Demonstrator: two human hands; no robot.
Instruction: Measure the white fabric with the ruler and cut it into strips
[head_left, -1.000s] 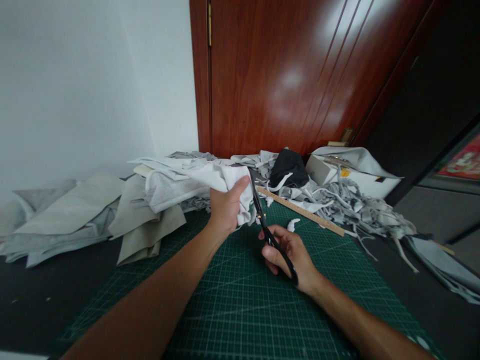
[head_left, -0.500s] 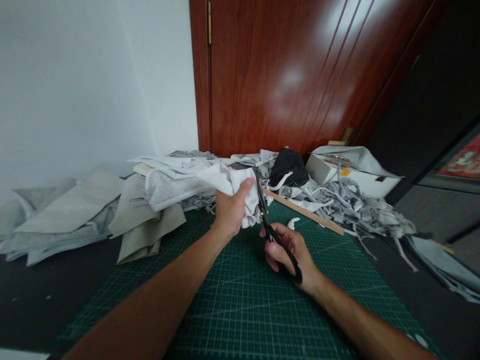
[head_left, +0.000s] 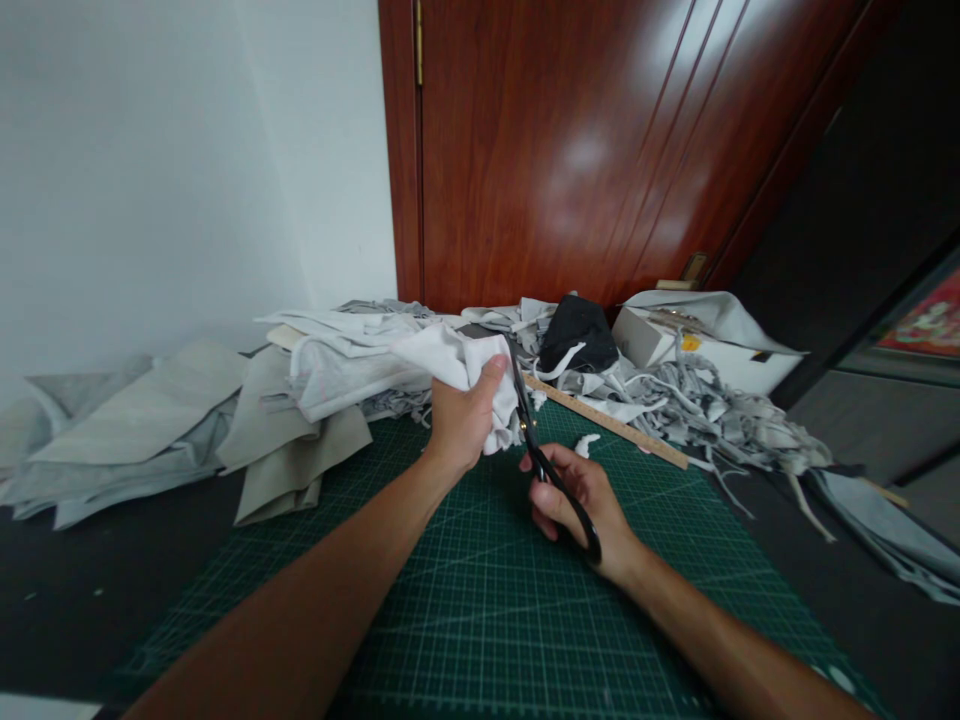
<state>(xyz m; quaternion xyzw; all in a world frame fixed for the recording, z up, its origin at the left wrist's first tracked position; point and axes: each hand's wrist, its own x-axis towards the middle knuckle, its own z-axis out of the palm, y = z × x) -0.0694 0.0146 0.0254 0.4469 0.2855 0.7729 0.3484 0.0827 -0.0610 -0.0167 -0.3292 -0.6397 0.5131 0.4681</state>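
My left hand [head_left: 463, 422] is closed on a bunched piece of white fabric [head_left: 448, 352], its thumb pressed on top near the right edge. In my right hand [head_left: 577, 500] is a pair of black-handled scissors [head_left: 530, 437], with fingers through the loops. The blades point away from me and lie along the fabric's right edge; whether they are parted or closed around it is hard to make out. Both hands are above a green cutting mat [head_left: 480, 620] printed with a grid. A small white scrap [head_left: 587, 445] rests on the mat beyond my right hand.
Folded grey and white fabric pieces [head_left: 142, 410] are heaped at the left. A wooden ruler [head_left: 607, 420] lies slanted at the mat's far right. Behind it are tangled grey strips [head_left: 712, 410], a black cloth bundle [head_left: 577, 335] and a white box [head_left: 694, 345]. A brown door [head_left: 540, 150] stands behind.
Almost nothing differs. The scissors' handles and my right hand have shifted very slightly, while my left hand keeps the fabric in nearly the same place.
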